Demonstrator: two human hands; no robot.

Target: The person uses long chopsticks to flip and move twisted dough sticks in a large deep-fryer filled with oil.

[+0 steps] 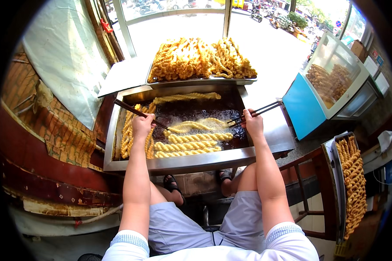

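My left hand [142, 126] grips long dark chopsticks [129, 107] whose tips reach the left end of a pale twisted dough strand [196, 125] in the hot oil. At that strand's right end are the tips of another pair of dark chopsticks [266, 108], held in my right hand [253, 124]. Its two ropes part around a foamy gap. Just nearer to me, several pale dough twists [189, 145] float side by side in the steel fryer [196, 160]. Browner twists [127, 137] lie along the fryer's left side, and one paler twist [187, 97] lies along the far side.
Behind the fryer, a metal tray [202, 81] holds a high pile of fried twists [186, 58]. A blue-sided display case [302, 107] with more twists stands right. Another loaded tray [339, 182] rests by a wooden chair [326, 195]. A plastic sheet [65, 55] hangs left.
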